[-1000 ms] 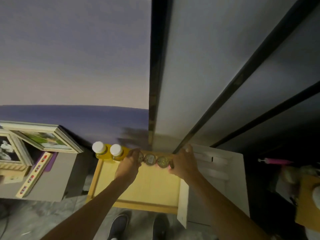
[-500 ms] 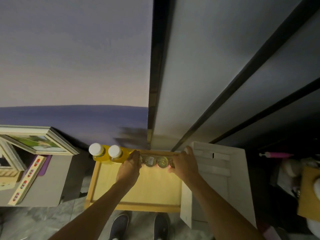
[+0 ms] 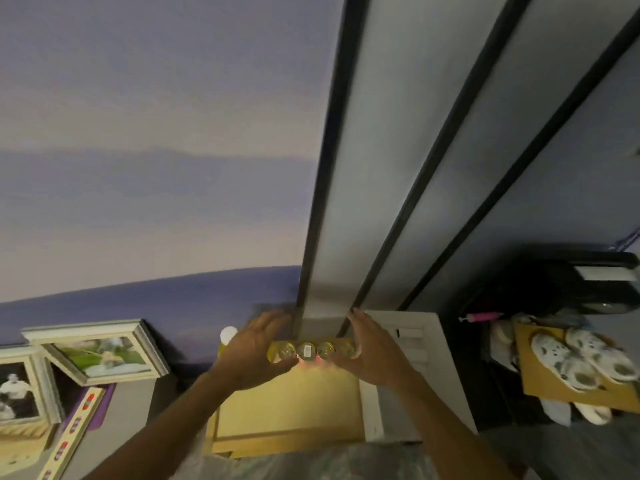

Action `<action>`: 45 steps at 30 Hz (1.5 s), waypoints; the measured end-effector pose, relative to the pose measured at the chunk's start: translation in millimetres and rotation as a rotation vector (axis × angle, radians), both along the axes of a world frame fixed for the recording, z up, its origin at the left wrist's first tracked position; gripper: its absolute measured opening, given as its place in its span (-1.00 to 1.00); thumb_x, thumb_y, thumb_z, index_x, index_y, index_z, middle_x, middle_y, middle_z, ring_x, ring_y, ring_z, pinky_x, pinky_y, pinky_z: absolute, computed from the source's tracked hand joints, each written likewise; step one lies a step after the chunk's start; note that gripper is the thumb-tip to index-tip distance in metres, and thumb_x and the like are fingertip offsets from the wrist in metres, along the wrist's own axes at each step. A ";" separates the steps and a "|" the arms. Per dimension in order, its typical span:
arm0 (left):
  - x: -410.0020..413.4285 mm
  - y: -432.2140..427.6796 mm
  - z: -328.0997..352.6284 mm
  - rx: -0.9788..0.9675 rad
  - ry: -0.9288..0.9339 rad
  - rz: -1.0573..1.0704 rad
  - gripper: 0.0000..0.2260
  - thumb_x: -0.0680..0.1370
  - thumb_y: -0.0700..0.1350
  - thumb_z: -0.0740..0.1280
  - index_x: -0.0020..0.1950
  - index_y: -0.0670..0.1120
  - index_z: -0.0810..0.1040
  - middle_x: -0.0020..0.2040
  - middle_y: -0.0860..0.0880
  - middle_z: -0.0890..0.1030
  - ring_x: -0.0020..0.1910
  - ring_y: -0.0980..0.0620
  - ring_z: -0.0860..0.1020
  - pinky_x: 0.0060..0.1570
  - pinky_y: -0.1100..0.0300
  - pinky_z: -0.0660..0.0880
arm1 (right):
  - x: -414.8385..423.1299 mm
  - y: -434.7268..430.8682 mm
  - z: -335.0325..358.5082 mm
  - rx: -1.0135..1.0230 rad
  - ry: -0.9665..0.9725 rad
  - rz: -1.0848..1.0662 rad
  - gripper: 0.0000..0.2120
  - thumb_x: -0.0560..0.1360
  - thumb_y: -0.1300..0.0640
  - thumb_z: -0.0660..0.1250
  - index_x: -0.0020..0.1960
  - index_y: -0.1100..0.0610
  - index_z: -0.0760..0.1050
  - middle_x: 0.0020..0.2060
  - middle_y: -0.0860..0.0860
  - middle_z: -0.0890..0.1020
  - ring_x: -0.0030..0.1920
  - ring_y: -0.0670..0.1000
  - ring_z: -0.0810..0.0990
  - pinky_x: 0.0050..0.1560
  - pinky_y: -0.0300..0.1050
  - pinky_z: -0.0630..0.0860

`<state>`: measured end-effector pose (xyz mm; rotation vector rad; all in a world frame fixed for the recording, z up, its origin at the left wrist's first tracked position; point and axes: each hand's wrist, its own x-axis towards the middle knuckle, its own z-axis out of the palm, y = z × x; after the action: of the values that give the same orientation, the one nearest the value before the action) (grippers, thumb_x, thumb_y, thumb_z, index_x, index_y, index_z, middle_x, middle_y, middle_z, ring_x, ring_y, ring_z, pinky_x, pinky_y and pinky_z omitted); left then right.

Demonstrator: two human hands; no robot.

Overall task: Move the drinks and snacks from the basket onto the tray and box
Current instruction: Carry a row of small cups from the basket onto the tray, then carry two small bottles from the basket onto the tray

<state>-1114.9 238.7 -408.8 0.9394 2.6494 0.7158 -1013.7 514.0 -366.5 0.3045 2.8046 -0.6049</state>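
Wooden tray lies nearest, its far edge carrying a row of cans flanked by the left hand and right hand, both with fingers straight, and a white-capped bottle at its far left corner.

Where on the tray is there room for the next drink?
Bare: the near part of the tray, from the row of cans to its front rim, and the white box top right of it. Crowded: the far edge, with the cans, a white-capped bottle, and left hand and right hand flanking the row.
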 end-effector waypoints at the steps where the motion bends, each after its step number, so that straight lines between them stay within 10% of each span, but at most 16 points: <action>1: -2.3 -11.6 15.2 -0.014 0.021 -0.002 -0.17 0.47 0.55 0.23 0.65 0.24 0.16 0.65 0.12 0.25 0.57 0.01 0.32 0.49 0.01 0.37 | 4.2 -5.0 15.2 0.005 0.022 -0.007 0.05 0.48 -0.55 0.32 0.74 -0.05 0.00 0.73 -0.06 0.05 0.71 0.06 0.09 0.65 0.12 0.17; 5: 5.8 -69.1 66.2 -0.072 0.113 0.089 -0.07 0.49 0.57 0.17 0.72 0.11 0.08 0.72 0.03 0.13 0.68 -0.01 0.11 0.63 -0.03 0.07 | 15.3 -25.5 69.1 0.012 0.089 0.039 0.08 0.46 -0.55 0.32 0.74 -0.04 -0.02 0.73 -0.03 0.07 0.69 0.08 0.14 0.63 0.16 0.24; 22: 281.7 -403.6 180.5 -0.060 0.292 0.858 -0.08 0.47 0.60 0.19 0.69 0.16 0.09 0.68 -0.02 0.24 0.62 -0.08 0.27 0.57 -0.13 0.23 | 47.8 -321.5 147.0 -0.179 0.213 0.707 0.13 0.38 -0.57 0.34 0.74 -0.03 0.04 0.73 -0.13 0.03 0.70 -0.02 0.09 0.65 0.06 0.19; 45: 475.5 -837.5 104.8 -0.134 -0.007 1.362 -0.07 0.45 0.64 0.14 0.69 0.17 0.10 0.63 -0.02 0.34 0.50 -0.10 0.43 0.50 -0.15 0.38 | 109.2 -882.9 94.4 -0.131 0.055 1.163 0.09 0.40 -0.56 0.34 0.72 -0.03 0.07 0.71 -0.05 0.15 0.66 0.07 0.23 0.56 0.13 0.35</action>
<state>-639.4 -598.8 -304.0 -1.0604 2.9617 0.6768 -904.5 -368.9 -272.0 -1.2710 2.3769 -0.4618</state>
